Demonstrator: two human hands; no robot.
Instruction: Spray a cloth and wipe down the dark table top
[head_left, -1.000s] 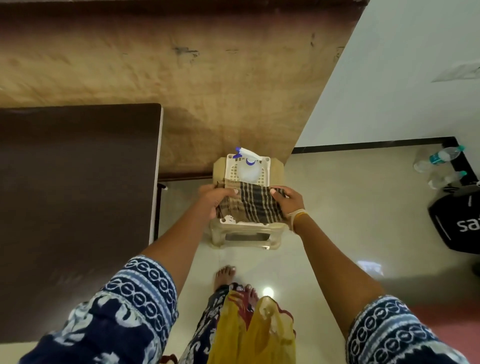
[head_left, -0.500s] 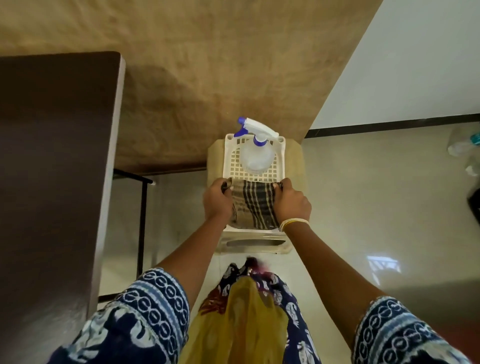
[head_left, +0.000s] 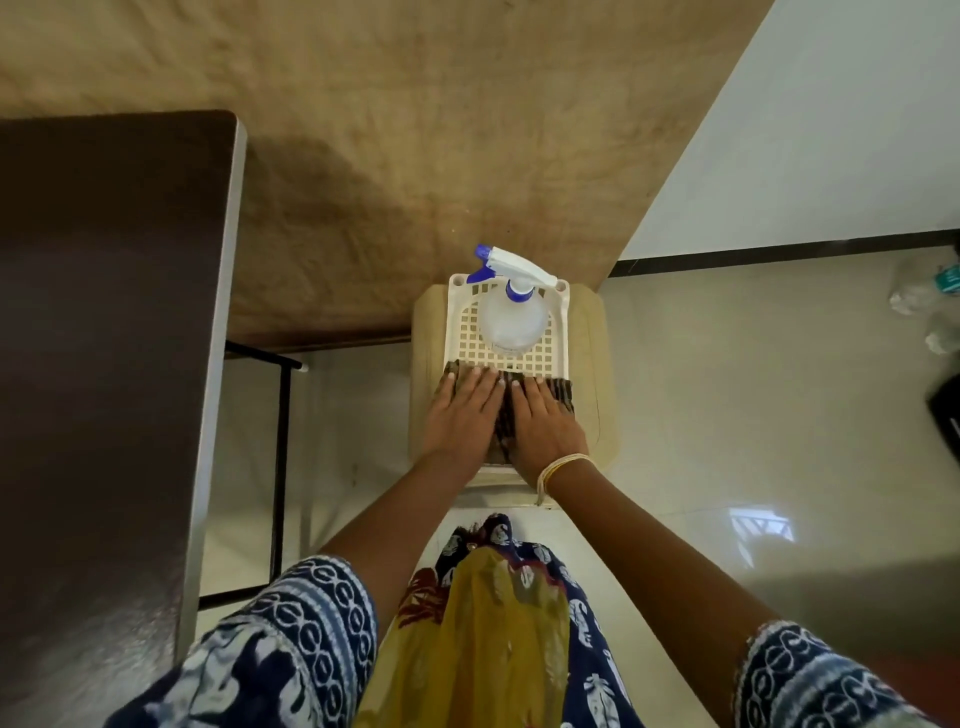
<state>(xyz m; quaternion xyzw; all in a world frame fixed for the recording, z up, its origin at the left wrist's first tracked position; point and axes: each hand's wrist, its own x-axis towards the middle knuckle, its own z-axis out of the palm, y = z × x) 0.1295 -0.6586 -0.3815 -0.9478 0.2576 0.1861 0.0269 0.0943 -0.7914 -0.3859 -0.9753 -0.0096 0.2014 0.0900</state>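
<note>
Both palms press flat, left hand (head_left: 460, 415) and right hand (head_left: 543, 423) side by side on the striped cloth (head_left: 503, 415), in the white basket (head_left: 558, 332) on a stool (head_left: 592, 374). Spray bottle (head_left: 511, 317) stands just beyond; dark table top (head_left: 104, 338) edges the open floor at left.

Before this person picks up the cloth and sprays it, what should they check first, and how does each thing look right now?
1. Cloth within reach: ok. The striped cloth lies under both hands on the white basket.
2. Hands free to grasp: ok. The left hand and right hand lie flat on the cloth, holding nothing.
3. Spray bottle at hand: ok. The spray bottle lies in the basket just beyond the fingertips.
4. Liquid in the bottle: cannot tell.
5. Basket steady: ok. It sits on the beige stool.
6. Dark table top unobstructed: ok in the visible part.
</note>
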